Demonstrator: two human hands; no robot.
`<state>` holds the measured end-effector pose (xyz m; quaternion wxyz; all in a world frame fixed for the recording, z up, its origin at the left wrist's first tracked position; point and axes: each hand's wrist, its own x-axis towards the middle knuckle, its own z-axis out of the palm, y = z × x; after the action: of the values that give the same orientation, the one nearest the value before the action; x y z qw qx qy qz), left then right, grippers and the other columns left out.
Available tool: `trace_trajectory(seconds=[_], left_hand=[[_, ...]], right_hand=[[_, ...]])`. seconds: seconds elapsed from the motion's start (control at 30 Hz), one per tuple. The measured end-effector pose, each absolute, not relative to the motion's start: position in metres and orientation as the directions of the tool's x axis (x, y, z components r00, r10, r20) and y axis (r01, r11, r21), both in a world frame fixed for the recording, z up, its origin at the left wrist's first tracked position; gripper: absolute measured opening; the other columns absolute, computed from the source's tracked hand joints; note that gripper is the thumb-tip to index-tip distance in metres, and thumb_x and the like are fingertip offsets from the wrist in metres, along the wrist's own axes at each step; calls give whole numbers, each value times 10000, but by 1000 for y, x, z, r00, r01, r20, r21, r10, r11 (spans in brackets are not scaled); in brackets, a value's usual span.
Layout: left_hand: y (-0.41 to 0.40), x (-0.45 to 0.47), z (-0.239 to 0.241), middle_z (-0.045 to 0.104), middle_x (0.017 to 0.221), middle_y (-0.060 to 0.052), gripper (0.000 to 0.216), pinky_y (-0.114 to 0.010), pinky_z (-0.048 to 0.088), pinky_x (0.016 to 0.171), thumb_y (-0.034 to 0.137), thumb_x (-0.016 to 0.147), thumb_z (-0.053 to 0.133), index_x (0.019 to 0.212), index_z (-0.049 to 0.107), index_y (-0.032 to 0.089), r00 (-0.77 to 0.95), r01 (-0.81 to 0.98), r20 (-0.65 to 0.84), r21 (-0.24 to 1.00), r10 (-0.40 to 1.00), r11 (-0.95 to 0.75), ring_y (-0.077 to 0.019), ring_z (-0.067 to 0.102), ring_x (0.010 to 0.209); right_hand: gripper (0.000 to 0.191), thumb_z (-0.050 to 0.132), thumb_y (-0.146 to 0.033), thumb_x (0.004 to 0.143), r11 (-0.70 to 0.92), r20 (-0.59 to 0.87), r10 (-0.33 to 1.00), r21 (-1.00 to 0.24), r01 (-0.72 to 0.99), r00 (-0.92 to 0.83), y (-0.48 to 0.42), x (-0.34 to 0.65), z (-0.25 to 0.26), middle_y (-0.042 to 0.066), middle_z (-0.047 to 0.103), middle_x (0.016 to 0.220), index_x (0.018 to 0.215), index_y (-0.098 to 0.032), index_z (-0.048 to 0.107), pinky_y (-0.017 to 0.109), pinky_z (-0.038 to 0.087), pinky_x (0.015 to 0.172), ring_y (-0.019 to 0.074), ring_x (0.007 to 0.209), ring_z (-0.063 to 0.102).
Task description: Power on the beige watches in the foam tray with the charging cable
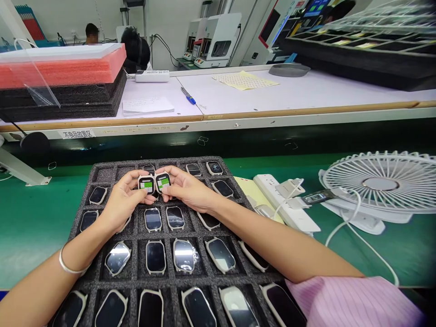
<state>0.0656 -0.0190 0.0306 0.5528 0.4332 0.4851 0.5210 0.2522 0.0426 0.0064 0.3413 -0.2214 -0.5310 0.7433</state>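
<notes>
A black foam tray (pixel 102 175) with several square pockets lies on the green mat in front of me, most pockets holding a dark-screened smartwatch body (pixel 156 256). My left hand (pixel 124 200) pinches one watch body (pixel 146 184) whose screen is lit green and white. My right hand (pixel 185 186) grips a second lit watch body (pixel 163 181) right beside it. Both hands hover over the tray's far rows, thumbs on the watch edges. A silver bangle sits on my left wrist.
A white desk fan (pixel 381 186) lies flat at right, its cable trailing forward. A white power strip (pixel 286 202) with plugs and a yellow pad (pixel 254 193) lie beside the tray. A raised white shelf (pixel 272 97) carries foam stacks (pixel 64 84), paper, a pen and machines.
</notes>
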Motion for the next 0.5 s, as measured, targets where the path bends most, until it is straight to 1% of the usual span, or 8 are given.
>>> trace_trajectory(seconds=[0.1,0.17,0.27,0.37,0.5], left_hand=[[-19,65,32,693,895,-29,392,-265,624,611,373,766,743,1062,605,157,-6,-173,-121,978,993,118,-162,719,613],[-19,65,32,700,895,-39,378,-290,627,608,396,787,711,1061,609,156,3,-193,-136,972,991,134,-179,722,614],[-18,64,33,701,911,-31,374,-306,632,620,341,752,722,1061,615,162,10,-203,-137,970,990,136,-186,725,614],[-18,64,34,697,894,-14,387,-295,632,627,305,714,742,1052,615,167,12,-199,-133,971,991,133,-181,727,614],[-20,64,36,692,855,6,390,-284,634,629,293,699,742,1046,614,168,22,-186,-129,974,991,131,-180,729,612]], right_hand=[[336,751,-338,850,-242,-9,752,-934,-263,-660,43,251,6,-22,658,810,1095,-187,579,232,436,550,86,545,588],[322,715,-410,887,-271,-26,754,-923,-275,-656,43,251,6,-12,659,811,1079,-185,588,237,429,529,88,522,579],[344,766,-389,851,-271,-28,756,-923,-274,-654,43,251,7,-18,654,832,1074,-191,594,233,430,525,88,534,586],[410,820,-340,799,-245,-19,747,-937,-249,-664,43,252,7,-22,656,845,1102,-190,590,226,434,534,86,553,594],[413,814,-328,805,-212,-2,747,-949,-236,-665,43,253,7,-25,650,826,1112,-180,580,221,437,541,76,542,582]])
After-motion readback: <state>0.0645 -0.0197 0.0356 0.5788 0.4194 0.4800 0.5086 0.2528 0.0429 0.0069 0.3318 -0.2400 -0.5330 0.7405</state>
